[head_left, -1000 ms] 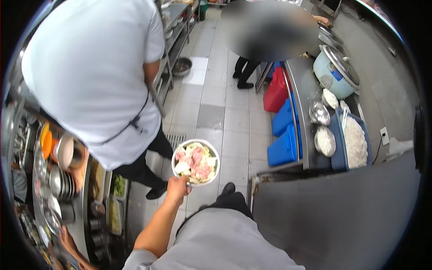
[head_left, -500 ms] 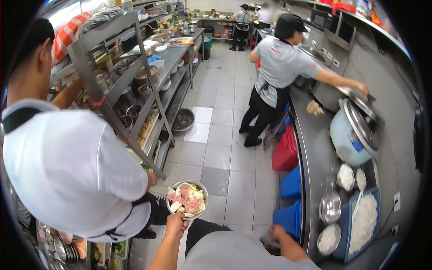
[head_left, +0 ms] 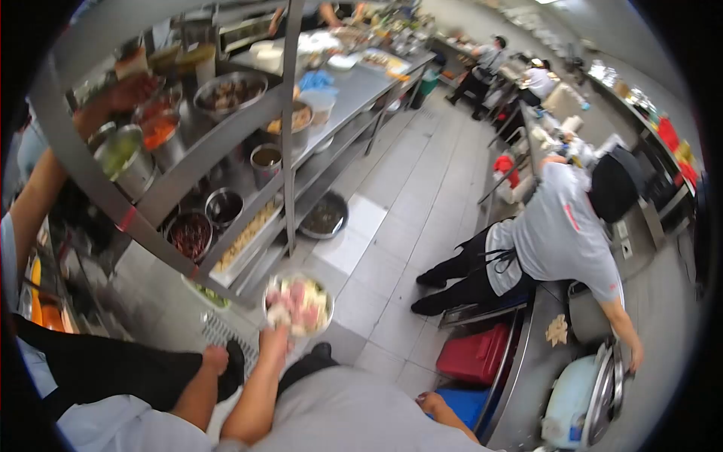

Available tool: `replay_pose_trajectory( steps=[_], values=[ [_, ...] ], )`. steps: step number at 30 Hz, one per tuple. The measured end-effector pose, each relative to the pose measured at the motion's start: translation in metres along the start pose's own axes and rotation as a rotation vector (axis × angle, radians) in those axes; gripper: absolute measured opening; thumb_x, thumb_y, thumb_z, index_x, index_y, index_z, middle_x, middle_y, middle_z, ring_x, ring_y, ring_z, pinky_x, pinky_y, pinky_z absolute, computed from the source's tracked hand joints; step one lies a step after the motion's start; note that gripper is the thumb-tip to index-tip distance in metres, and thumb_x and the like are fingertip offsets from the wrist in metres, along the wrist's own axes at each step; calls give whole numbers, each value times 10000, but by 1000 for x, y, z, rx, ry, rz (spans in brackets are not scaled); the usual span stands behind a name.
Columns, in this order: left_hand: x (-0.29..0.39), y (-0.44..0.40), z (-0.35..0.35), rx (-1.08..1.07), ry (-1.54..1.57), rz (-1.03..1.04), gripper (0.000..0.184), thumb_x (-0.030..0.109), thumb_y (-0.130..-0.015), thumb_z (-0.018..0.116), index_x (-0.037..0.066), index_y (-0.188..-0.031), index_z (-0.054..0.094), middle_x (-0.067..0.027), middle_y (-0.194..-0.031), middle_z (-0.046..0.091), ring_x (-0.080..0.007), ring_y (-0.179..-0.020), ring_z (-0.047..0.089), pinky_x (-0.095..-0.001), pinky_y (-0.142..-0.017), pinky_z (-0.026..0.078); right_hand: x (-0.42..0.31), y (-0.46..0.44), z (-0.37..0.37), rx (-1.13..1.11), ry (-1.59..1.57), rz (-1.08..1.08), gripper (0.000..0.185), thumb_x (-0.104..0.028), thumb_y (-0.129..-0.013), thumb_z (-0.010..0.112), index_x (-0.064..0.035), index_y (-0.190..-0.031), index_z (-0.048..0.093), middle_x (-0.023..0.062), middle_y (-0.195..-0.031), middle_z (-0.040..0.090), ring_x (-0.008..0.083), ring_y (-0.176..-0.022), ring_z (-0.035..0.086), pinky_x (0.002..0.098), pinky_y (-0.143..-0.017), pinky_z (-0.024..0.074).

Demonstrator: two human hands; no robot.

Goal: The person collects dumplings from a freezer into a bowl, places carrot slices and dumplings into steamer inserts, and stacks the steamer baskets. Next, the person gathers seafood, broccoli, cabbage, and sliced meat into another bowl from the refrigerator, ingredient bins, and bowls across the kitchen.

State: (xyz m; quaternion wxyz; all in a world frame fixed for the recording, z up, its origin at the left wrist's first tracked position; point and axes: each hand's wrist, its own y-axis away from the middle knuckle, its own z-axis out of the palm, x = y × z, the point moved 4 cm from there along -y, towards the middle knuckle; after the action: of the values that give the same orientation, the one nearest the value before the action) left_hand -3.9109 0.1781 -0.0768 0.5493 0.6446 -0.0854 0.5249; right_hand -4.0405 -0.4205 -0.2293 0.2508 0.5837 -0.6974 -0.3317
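Observation:
My left hand (head_left: 276, 343) is closed on the near edge of a round metal bowl (head_left: 330, 315), held out in front of me over the floor. Pink raw meat slices (head_left: 298, 291) and pale chopped cabbage (head_left: 310, 319) fill the bowl. Low by my right side, my right hand (head_left: 431, 404) shows only in part, near a blue bin (head_left: 463, 405). Its fingers look loosely bent, but blur and my body hide whether they hold anything.
On the left, a metal shelf rack (head_left: 169, 192) carries pots and a bowl of dark food (head_left: 230, 94). A co-worker in grey (head_left: 568, 226) reaches toward a large rice cooker (head_left: 576, 399) on the right counter. Another person's hand (head_left: 216, 359) hangs beside my left arm. A basin (head_left: 324, 216) sits on the floor.
My view has turned and tilted, bringing the rack closer. The bowl stays in my left hand. The co-worker on the left has shifted toward the lower left of view.

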Motion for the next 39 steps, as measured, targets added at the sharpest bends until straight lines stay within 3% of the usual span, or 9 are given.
replay_pose_trajectory(
  steps=[4,6,16,18,21,23,28,37,39],
  values=[
    [106,-79,100,-45,-86,35,147,98,-942,580,0,-1006,669,-68,-730,645,-120,-491,515,-307,-397,329,12,-15,-27,-42,-201,186,585,-634,-986,609,-122,-1177,816,174,-1267,757,373,-1236,692,452,-1058,545],
    [152,-109,155,-54,-88,75,143,94,-939,569,-3,-998,656,-68,-722,633,-120,-484,505,-305,-394,313,85,-103,65,-64,-1,19,579,-608,-1031,548,-123,-1218,802,159,-1294,751,373,-1248,688,458,-1062,542],
    [198,-307,395,-201,-39,-215,87,100,-898,571,42,-940,621,-63,-690,574,-105,-465,454,-273,-375,265,51,-307,-130,-287,-250,202,559,-569,-1068,499,-117,-1205,800,173,-1272,755,379,-1221,697,470,-1056,543],
    [219,-329,445,-221,-20,-255,104,84,-869,577,37,-947,627,-62,-689,569,-101,-465,436,-271,-384,265,43,-382,-203,-327,-87,101,557,-561,-1075,489,-116,-1202,799,176,-1268,756,381,-1216,699,472,-1054,543],
    [248,-359,489,-227,14,-273,85,95,-897,568,23,-920,607,-88,-683,574,-110,-450,451,-273,-366,274,4,-485,-385,22,134,-167,510,-552,-1042,547,-155,-1252,789,164,-1281,752,402,-1194,700,494,-1039,553],
    [283,-381,528,-219,54,-193,94,78,-876,566,5,-923,605,-99,-693,588,-117,-447,454,-272,-371,283,-42,-499,-543,150,-262,-95,521,-516,-995,660,-93,-1279,766,186,-1258,759,385,-1215,700,458,-1048,551],
    [355,-470,625,-169,61,-147,112,75,-861,564,-11,-910,616,-104,-690,597,-124,-439,443,-275,-377,290,-101,-610,-768,355,-375,-80,512,-477,-990,689,-72,-1298,745,215,-1229,764,404,-1178,709,482,-1022,559],
    [528,-684,868,-315,-29,-130,150,66,-889,534,-29,-963,623,-114,-699,606,-127,-455,460,-282,-381,292,-74,-734,-873,86,-287,134,497,-530,-986,678,-110,-1230,782,170,-1157,794,388,-1134,728,459,-988,574],
    [567,-710,930,-380,-71,-61,157,92,-891,548,-6,-981,633,-96,-721,608,-113,-463,448,-275,-393,281,-57,-754,-870,281,-483,210,494,-531,-971,691,-104,-1194,797,177,-1156,791,382,-1118,735,470,-974,576]
  ],
)
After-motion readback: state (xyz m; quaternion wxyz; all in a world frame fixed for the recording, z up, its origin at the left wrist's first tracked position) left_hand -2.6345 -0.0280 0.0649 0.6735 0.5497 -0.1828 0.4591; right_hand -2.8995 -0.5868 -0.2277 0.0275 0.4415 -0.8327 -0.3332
